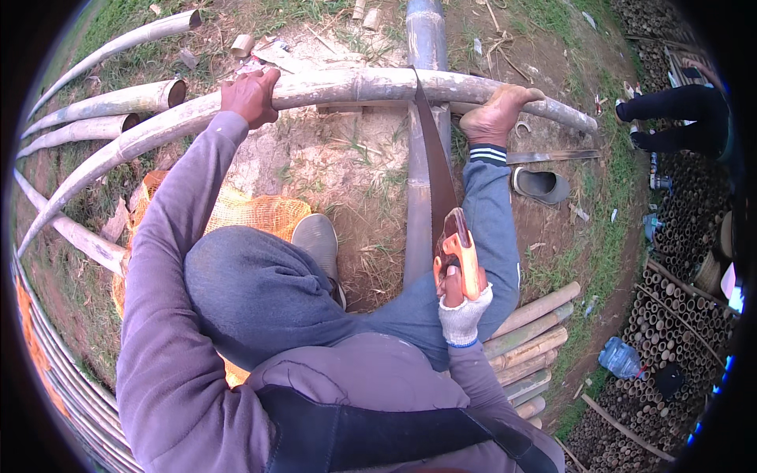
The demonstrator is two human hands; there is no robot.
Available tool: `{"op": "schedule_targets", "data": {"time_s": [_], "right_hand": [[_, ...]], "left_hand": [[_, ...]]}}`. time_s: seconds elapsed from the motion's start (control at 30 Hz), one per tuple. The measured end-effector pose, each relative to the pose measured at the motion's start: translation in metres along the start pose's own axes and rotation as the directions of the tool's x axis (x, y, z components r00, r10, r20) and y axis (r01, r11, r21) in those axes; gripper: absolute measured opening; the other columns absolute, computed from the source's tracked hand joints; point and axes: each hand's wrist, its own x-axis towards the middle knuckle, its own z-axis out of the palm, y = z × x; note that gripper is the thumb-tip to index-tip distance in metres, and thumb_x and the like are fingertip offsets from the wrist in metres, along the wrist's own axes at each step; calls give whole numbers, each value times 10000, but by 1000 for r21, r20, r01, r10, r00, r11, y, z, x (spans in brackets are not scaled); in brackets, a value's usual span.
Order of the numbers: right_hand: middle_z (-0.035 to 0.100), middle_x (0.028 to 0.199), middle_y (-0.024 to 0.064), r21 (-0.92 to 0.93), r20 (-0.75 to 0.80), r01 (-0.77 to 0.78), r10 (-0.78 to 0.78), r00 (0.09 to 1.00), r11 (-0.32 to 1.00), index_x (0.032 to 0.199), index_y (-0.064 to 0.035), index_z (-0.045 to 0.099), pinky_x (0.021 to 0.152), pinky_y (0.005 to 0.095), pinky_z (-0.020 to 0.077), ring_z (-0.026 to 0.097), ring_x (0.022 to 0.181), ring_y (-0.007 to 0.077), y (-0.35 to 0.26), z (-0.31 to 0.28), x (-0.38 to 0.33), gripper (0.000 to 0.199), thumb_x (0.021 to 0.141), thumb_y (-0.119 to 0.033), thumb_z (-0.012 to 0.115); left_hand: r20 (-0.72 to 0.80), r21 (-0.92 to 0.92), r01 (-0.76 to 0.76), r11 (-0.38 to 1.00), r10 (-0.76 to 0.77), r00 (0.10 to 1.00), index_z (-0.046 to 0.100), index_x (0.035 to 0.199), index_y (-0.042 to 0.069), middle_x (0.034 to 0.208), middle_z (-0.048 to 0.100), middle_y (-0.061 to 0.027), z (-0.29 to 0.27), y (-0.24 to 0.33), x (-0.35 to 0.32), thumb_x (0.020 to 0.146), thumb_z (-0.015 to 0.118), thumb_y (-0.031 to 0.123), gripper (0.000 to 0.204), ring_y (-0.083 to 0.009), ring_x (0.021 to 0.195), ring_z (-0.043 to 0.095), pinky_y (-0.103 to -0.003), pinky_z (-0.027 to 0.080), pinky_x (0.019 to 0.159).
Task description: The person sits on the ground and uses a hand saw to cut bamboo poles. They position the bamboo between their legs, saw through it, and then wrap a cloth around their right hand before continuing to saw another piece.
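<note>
A long bamboo pole (331, 88) lies crosswise in front of me, over a thicker grey bamboo pole (418, 213) that runs away from me. My bare left hand (250, 96) is closed over the crosswise pole, left of the crossing. In a white knit glove with bare fingers, my right hand (460, 298) grips the orange handle of a handsaw (435, 158). The saw's dark blade reaches up to the pole, its tip at the pole just by the crossing. My bare right foot (498, 113) rests on the pole, right of the blade.
Several bamboo poles (102, 106) lie at the left, and cut lengths (528, 339) are stacked at my right. An orange net (252, 206) is under my left leg. A loose shoe (541, 185) sits beyond my right leg. Another person (686, 118) stands far right by piled bamboo (670, 323).
</note>
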Motion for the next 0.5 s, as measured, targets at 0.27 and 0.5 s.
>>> {"op": "schedule_targets", "data": {"time_s": [0.27,0.5], "right_hand": [[678,757,83,-75,-84,249,-255,963,966,959,35,655,559,329,493,623,607,157,-7,99,221,229,977,-162,771],[632,767,82,35,-17,-71,71,997,997,958,49,629,603,324,492,631,647,138,12,9,10,162,999,-78,719]], "left_hand": [[0,30,-24,999,24,1000,605,1272,209,1268,706,-86,-9,13,10,729,898,298,623,-350,1251,674,-625,493,1019],[-25,3,-8,1000,8,1000,611,1244,207,1240,707,-88,3,-2,0,725,886,289,594,-363,1227,677,-628,488,999]]}}
